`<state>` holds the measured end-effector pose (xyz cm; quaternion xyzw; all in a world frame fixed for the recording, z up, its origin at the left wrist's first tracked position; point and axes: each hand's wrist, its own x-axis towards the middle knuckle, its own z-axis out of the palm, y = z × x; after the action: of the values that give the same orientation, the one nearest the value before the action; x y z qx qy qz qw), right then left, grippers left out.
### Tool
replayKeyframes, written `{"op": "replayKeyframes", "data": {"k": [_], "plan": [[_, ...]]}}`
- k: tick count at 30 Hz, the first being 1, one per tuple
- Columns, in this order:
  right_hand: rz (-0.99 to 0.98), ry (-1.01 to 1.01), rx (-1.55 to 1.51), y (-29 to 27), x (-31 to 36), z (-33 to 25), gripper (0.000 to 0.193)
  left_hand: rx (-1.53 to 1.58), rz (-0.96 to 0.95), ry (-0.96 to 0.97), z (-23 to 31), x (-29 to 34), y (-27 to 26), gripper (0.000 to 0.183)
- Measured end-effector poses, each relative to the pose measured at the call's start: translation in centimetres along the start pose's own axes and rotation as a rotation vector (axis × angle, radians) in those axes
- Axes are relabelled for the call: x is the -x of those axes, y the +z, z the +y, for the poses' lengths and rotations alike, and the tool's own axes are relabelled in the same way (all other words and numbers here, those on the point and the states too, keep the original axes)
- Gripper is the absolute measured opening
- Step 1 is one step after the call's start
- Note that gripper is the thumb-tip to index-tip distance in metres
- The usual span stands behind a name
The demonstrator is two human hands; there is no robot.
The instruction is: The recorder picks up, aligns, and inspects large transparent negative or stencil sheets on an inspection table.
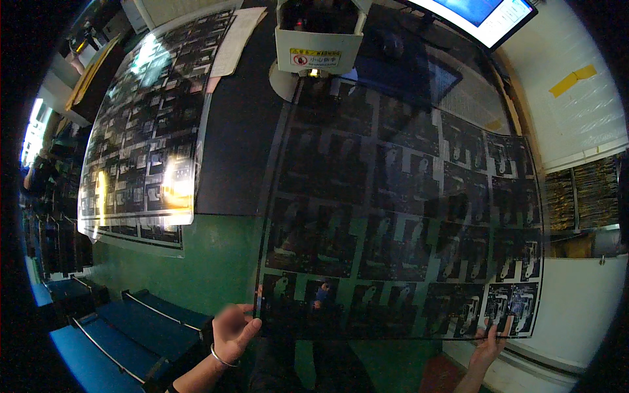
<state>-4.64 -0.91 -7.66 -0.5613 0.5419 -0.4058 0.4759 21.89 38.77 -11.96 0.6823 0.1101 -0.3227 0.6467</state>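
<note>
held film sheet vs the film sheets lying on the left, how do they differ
The held film sheet is gripped near its lower corners by the left hand and right hand; the left-side film sheets lie on the table, untouched.

The held film sheet looks mostly dark; the left-side film sheets show bright glare patches.

Both carry grids of dark rectangular panels.

The left grip [234, 327] pinched the dark sheet [393, 249] low on its left side; the right grip [489, 342] held its bottom edge, fingers [508, 325] pointing up.
</note>
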Motion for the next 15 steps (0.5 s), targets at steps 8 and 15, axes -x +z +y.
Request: {"op": "replayKeyframes", "data": {"k": [8,15], "plan": [[-0.008,-0.015,-0.044,0.00,-0.24,0.38,0.045,-0.018,0.014,0.007,-0.13,-0.18,-0.07,0.028],[-0.008,-0.010,-0.015,-0.51,-0.73,0.59,0.040,0.013,0.009,-0.025,0.46,-0.26,0.29,0.028]]}}
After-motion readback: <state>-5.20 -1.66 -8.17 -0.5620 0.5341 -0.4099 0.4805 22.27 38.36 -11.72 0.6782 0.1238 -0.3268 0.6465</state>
